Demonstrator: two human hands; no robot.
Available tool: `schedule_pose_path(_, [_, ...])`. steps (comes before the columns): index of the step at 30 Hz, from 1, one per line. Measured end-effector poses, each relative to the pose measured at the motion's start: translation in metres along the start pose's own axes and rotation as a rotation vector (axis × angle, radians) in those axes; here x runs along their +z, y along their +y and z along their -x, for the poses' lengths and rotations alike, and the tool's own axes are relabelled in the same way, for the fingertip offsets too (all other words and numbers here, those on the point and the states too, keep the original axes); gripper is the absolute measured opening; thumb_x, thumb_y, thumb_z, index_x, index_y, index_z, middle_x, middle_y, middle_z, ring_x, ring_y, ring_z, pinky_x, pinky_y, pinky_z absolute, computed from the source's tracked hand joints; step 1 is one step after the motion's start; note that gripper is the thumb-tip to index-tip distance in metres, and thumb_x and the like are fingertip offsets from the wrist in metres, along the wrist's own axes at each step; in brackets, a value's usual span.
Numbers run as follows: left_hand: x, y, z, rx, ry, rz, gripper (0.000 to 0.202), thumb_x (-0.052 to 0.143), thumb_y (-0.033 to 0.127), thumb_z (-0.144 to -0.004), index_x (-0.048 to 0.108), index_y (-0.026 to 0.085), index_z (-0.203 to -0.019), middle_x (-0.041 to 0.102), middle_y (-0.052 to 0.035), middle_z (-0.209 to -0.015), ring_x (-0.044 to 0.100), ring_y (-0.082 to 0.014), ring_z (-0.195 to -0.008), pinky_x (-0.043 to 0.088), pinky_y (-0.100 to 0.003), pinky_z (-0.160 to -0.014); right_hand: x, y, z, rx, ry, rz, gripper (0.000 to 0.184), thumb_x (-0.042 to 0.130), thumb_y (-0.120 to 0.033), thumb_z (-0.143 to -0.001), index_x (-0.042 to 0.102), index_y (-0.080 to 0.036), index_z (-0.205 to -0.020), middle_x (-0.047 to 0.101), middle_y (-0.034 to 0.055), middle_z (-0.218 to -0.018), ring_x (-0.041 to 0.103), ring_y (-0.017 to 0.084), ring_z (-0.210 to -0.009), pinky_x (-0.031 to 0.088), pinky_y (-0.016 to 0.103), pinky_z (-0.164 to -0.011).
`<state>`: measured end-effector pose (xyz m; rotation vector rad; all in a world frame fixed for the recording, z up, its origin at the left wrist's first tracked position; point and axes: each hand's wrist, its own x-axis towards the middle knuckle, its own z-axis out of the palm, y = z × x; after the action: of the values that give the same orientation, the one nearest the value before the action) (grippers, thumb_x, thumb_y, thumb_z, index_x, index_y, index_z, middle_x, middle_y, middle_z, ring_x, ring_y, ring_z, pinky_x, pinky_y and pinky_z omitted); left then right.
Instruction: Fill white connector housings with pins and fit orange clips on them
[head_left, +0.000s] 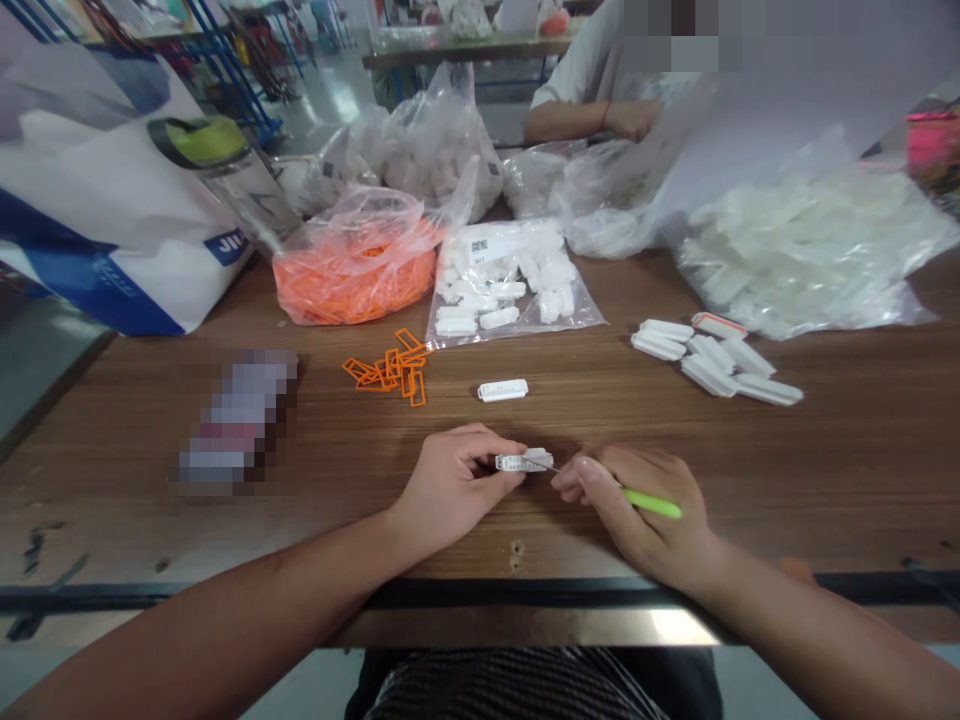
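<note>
My left hand (pixel 457 480) pinches one end of a small white plastic connector housing (pixel 536 458) just above the table. In my right hand (pixel 637 490) is a thin metal pick with a bright green handle (pixel 652 502). The pick's tip meets the face of the housing; whether it goes into a hole is too small to tell. A similar white housing (pixel 503 390) lies just beyond my hands. Several thin orange rectangular frames (pixel 390 370) are scattered to the left of it.
Beyond are a bag of orange frames (pixel 356 270), a clear bag of white housings (pixel 517 275) and a large bag of white parts (pixel 817 240). Several white pieces (pixel 712 360) lie at right. A blurred flat object (pixel 240 415) and a bottle (pixel 232 180) are left. A person sits opposite.
</note>
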<state>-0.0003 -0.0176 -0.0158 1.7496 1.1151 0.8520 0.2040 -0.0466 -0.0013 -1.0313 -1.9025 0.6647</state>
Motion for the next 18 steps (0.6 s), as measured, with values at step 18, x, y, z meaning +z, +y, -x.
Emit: schedule_pose_path(18, [-0.0005,0.0004,-0.0001,-0.006,-0.004,0.013,0.017,0.071,0.014,-0.075,0.075,0.015,-0.091,0.072,-0.0058,-0.082,0.064,-0.0141,-0.069,0.049,-0.024,-0.062,0.0021,0.003,0.0026,0.11,0.056,-0.054,0.025,0.048,-0.016,-0.094,0.068,-0.019,-0.077,0.069,-0.0023,-0.066,0.064,0.007,-0.057,0.05,0.019,-0.056])
